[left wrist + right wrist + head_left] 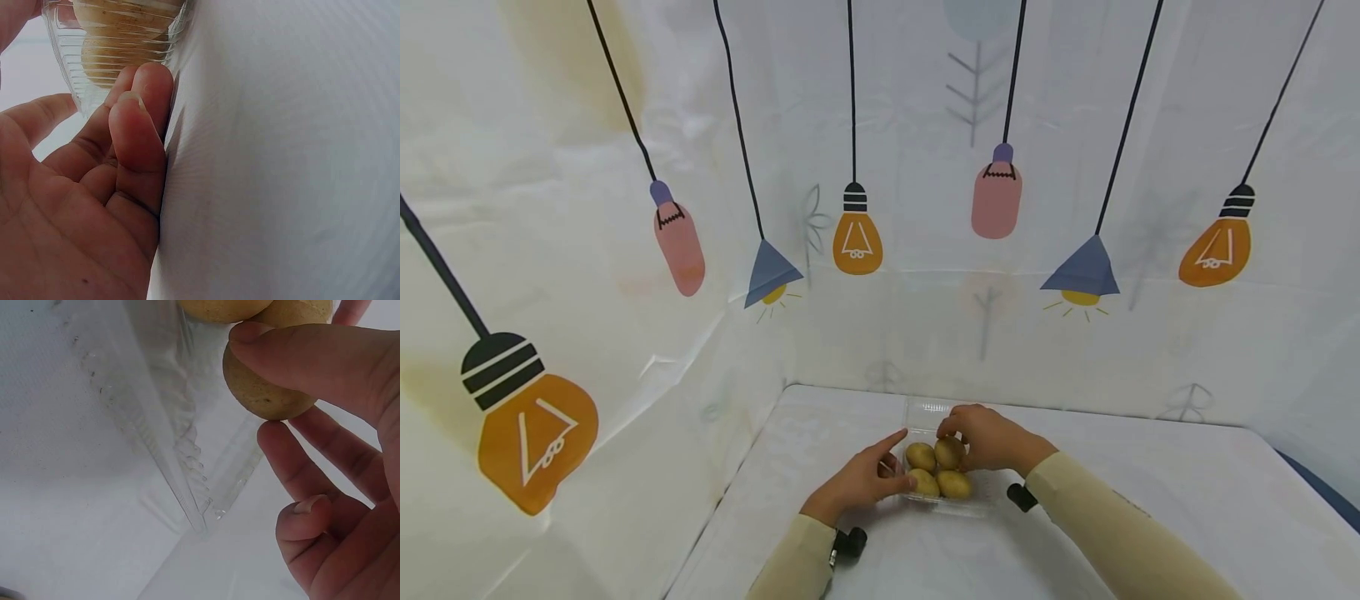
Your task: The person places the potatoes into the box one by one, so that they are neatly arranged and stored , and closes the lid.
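One potato sits in the right grip.

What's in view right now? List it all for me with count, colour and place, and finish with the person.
Potatoes: four, yellow-brown, grouped at the box
Box: one, clear, on the table
Table: one, white, under the box
Sheet: count unclear, white, behind and left of the table
Lamps: seven, three orange, two pink, two blue, printed on the sheet
Plants: several, faint, on the sheet
Cameras: two, black, one at each wrist
Left grip: one, bare, at the box's left side
Right grip: one, bare, pinching the back right potato
Sleeves: two, cream, on the forearms
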Demonstrator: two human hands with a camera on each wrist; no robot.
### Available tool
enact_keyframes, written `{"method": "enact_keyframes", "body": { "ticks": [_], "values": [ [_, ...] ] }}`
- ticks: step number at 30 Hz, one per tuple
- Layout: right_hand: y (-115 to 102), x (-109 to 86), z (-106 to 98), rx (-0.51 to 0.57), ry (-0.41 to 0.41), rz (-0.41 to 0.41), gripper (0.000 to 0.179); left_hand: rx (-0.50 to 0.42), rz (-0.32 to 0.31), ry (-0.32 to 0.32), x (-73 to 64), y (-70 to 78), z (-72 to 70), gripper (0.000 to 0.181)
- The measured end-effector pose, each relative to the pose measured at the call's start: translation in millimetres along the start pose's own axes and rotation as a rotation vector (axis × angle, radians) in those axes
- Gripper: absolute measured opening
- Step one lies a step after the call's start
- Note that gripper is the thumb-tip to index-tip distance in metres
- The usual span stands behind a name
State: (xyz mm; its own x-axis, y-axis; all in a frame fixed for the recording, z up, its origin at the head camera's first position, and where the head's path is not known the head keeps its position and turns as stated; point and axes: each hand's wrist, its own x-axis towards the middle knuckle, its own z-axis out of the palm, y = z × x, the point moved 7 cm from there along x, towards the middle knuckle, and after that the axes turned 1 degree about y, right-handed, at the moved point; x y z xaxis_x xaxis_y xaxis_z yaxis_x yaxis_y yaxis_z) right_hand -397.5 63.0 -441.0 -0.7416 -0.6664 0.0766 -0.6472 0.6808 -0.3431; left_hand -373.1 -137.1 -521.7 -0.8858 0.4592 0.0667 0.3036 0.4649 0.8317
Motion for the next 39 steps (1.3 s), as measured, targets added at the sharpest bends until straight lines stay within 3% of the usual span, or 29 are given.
{"method": "enact_keyframes", "body": {
  "ticks": [12, 39],
  "values": [
    [0.5, 1.3, 1.0, -0.055, 0.011, -0.057, 0.044, 0.003, -0.008, -0.001, -1.0, 2.7, 0.7, 0.09],
    [5.0, -3.2, 3.2, -0.013, -0.028, -0.027, 0.037, -0.009, 0.001, -0.003, 1.6, 0.3, 1.1, 0.091]
  ]
}}
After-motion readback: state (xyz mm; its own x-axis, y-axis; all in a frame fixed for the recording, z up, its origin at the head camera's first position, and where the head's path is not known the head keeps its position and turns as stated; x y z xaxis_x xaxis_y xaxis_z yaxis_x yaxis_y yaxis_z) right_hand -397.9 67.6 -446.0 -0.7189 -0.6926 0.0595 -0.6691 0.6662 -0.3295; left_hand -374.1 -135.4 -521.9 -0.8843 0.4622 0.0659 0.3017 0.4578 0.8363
